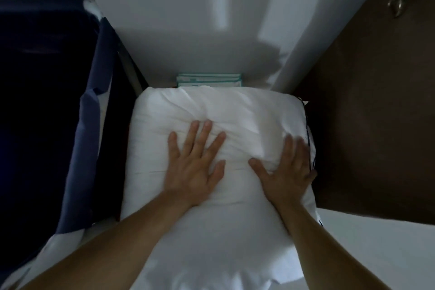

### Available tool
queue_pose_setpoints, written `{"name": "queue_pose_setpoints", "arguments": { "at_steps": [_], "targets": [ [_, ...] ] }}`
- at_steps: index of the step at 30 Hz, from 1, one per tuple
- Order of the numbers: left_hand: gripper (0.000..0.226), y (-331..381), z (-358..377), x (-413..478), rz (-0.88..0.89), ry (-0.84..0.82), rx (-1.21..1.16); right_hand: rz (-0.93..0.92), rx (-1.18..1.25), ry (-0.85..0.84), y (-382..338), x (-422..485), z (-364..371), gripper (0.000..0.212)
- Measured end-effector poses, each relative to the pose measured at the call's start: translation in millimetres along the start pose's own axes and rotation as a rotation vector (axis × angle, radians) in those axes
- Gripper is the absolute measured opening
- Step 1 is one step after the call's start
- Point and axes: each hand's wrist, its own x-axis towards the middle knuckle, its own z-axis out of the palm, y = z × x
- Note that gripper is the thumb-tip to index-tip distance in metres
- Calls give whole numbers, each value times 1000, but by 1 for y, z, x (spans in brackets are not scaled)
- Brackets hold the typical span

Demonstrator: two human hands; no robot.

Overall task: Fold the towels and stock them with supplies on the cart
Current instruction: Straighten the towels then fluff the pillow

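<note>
A thick white folded bundle of linen [211, 231] fills the middle of the head view, puffy and creased on top. My left hand [195, 162] lies flat on its centre with the fingers spread and straight, pressing down. My right hand [286, 169] presses flat on the bundle's right side, fingers straight and slightly blurred, near a thin dark blue stitched edge [308, 139]. Both bare forearms reach in from the bottom of the view. Behind the bundle a small stack of white items with teal stripes [209, 80] peeks out.
A dark blue fabric bag [91, 129] with a deep dark opening hangs at the left. A white wall [188, 19] rises straight ahead. A dark brown door [367, 113] with a metal handle [400, 4] stands at the right.
</note>
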Motion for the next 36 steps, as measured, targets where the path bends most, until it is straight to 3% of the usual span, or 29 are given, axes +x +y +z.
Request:
{"name": "queue_pose_setpoints", "arguments": {
  "at_steps": [3,5,8,10,15,24,30,36],
  "targets": [
    [74,-29,-22,-10,-123,18,-48,259,140,-75,-6,1,-7,152],
    [93,-53,-31,-24,-369,-4,-165,388,238,-148,-3,10,-12,169],
    [133,-75,-36,-45,-834,-17,-742,497,347,-249,12,17,-13,180],
    [142,-79,-27,-53,-971,4,-956,518,427,-305,20,20,-10,181],
    [125,-92,-8,-56,-1026,59,-1212,515,523,-274,20,26,2,173],
    [118,-103,-5,-56,-1024,-4,-1249,455,678,-260,26,28,-4,159],
    [120,-94,-46,-67,-1102,-71,-1226,418,744,-249,6,12,-33,150],
    [85,-65,-110,-81,-954,-55,-1288,325,832,-220,-14,-15,-73,118]
  ]
}}
